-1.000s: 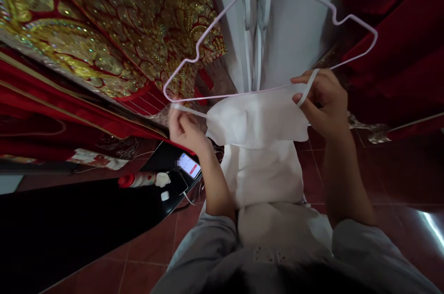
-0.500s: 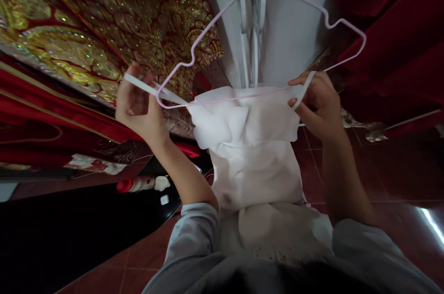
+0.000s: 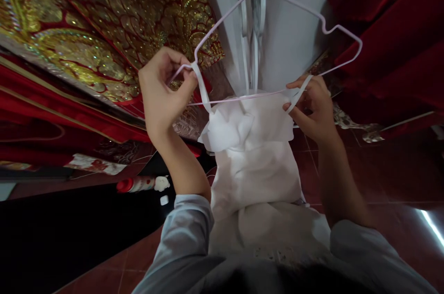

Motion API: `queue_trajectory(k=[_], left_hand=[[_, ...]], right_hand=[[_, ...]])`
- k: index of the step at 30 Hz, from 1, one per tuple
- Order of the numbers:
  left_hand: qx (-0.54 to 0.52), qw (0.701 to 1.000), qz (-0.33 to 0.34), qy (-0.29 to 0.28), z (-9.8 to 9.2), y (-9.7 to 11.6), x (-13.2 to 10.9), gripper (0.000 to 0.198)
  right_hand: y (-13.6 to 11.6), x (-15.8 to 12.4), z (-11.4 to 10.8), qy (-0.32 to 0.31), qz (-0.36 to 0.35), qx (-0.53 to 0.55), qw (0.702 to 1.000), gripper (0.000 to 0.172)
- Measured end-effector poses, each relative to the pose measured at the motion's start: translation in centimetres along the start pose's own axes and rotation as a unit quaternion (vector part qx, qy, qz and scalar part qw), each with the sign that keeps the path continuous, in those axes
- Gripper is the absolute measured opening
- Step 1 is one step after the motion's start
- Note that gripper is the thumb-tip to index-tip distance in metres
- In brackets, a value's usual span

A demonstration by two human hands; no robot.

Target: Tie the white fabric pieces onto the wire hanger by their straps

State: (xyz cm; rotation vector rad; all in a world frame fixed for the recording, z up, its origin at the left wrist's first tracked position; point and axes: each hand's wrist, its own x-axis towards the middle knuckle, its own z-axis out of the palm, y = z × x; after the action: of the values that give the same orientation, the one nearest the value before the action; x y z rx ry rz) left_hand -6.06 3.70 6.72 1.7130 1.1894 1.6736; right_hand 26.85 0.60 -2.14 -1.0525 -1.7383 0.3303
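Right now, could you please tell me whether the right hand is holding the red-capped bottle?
No, the right hand holds a white strap, and the bottle is on the black surface.

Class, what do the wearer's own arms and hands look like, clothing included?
The left hand and right hand are bare and ungloved, as are the left forearm and right forearm. The left sleeve and right sleeve are loose, short and greyish blue, the right looking darker.

The black table [image 3: 76,229] bears, seemingly, a bottle [image 3: 140,184].
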Motion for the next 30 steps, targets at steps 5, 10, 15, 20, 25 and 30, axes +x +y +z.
queue_trajectory(k=[5, 10, 15, 20, 25, 30], left_hand=[[-0.087, 0.986, -0.014, 0.141, 1.2, -2.8, -2.8, 0.016], [-0.237, 0.949, -0.102, 0.181, 5.0, -4.7, -7.9, 0.034], [-0.28, 0.941, -0.052, 0.18, 6.5, -4.3, -8.1, 0.04], [-0.295, 0.943, -0.031, 0.154, 5.5, -3.9, -7.8, 0.031], [-0.303, 0.94, -0.046, 0.147, 5.7, -3.7, -8.2, 0.033], [-0.332, 0.929, -0.058, 0.151, 6.3, -3.7, -8.4, 0.035]], right_hand=[[-0.4, -0.1, 0.2, -0.002, -0.012, -0.006, 1.0, 0.045], [-1.4, -0.1, 0.5, 0.0, -0.012, -0.01, 1.0, 0.051], [1.7, 0.5, -1.1, 0.173, -0.111, 0.024, 0.978, 0.054], [6.6, 4.0, -5.7, 0.391, -0.184, 0.119, 0.894, 0.045], [3.1, 7.1, -6.8, 0.186, -0.064, 0.088, 0.977, 0.044], [-0.7, 8.2, -6.4, 0.108, -0.076, -0.138, 0.982, 0.043]])
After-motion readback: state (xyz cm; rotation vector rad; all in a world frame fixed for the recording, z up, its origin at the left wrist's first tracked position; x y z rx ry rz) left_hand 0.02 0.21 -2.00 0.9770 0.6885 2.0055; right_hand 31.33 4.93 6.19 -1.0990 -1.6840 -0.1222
